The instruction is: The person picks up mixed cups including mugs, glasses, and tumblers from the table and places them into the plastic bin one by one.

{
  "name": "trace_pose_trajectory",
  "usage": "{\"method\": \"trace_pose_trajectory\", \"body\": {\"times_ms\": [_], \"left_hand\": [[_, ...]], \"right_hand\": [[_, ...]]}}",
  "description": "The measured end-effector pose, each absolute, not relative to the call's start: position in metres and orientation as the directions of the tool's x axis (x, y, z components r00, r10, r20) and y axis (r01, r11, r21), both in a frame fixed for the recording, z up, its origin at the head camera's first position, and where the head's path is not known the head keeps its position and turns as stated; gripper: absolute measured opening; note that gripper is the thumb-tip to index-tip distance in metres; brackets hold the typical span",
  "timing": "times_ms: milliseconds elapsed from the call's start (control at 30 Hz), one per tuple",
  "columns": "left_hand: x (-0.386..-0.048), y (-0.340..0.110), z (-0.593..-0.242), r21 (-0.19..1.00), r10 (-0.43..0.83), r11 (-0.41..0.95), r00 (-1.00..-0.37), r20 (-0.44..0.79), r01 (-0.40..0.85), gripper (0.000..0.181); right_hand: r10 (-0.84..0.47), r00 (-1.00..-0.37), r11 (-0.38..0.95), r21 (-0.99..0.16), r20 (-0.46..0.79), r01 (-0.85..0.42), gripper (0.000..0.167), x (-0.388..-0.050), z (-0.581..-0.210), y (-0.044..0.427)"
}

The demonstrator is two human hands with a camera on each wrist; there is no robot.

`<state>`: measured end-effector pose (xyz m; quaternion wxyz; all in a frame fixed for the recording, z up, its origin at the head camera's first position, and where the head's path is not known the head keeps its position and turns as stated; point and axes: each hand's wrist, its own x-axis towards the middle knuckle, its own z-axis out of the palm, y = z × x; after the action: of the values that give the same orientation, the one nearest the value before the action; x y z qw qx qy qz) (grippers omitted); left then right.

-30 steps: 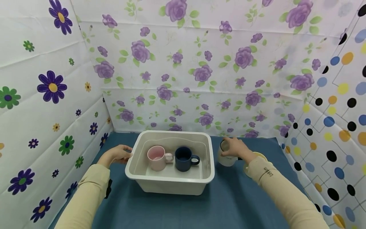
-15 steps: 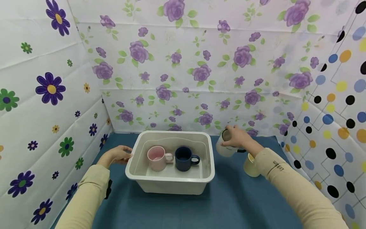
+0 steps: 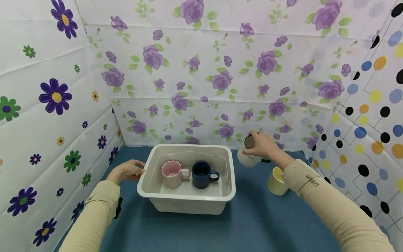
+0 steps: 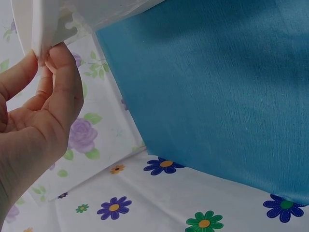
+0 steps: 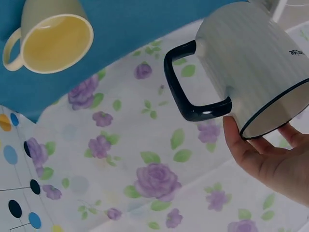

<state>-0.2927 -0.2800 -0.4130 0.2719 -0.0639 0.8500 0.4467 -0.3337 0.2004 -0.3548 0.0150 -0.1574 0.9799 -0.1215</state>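
My right hand [image 3: 263, 145] grips a white mug [image 5: 251, 58] near its black rim and holds it tilted, to the right of a white plastic bin [image 3: 185, 197]. The mug's black handle [image 5: 181, 92] points away from the bin. With thumb and fingers my left hand [image 3: 129, 170] pinches the left rim of the bin, as the left wrist view also shows. Inside the bin a pink mug [image 3: 172, 176] and a dark blue mug [image 3: 200, 176] stand upright side by side, both handles to the right. A yellow mug [image 3: 277, 183] stands on the table, partly behind my right forearm.
The table bears a blue cloth [image 3: 201, 231]. Flower-print sheets hang at the back [image 3: 195, 80] and the left [image 3: 56, 140], and a dotted sheet [image 3: 374, 140] closes the right side.
My right hand has lifted the white mug off the table and tilted it, moving slightly back. The yellow mug now shows more from behind the sleeve. My left hand stays on the rim.
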Motion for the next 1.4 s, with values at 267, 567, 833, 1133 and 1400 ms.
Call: {"method": "trace_pose_trajectory", "body": {"times_ms": [267,567,833,1133,1400], "left_hand": [[-0.293,-0.280,-0.415,0.732,0.142,0.584,-0.844,-0.517,-0.351,0.046],[-0.296,-0.284,-0.415,0.730,0.148,0.585,-0.838,-0.525,-0.355,0.044],[-0.295,-0.284,-0.413,0.737,0.165,0.581,-0.837,-0.522,-0.346,0.046],[-0.295,-0.283,-0.412,0.747,0.173,0.557,-0.829,-0.532,-0.363,0.044],[-0.295,-0.284,-0.413,0.738,0.174,0.581,-0.833,-0.526,-0.344,0.046]], "right_hand": [[-0.338,-0.941,0.902,-0.278,0.020,-0.330,0.073,-0.332,-0.343,0.196],[-0.359,-0.933,0.902,-0.245,0.029,-0.355,0.070,-0.325,-0.336,0.187],[-0.379,-0.925,0.906,-0.196,0.020,-0.376,0.072,-0.323,-0.327,0.176],[-0.438,-0.898,0.890,-0.122,0.039,-0.440,0.073,-0.320,-0.321,0.157],[-0.480,-0.877,0.872,-0.106,0.011,-0.479,0.078,-0.314,-0.316,0.134]]}}
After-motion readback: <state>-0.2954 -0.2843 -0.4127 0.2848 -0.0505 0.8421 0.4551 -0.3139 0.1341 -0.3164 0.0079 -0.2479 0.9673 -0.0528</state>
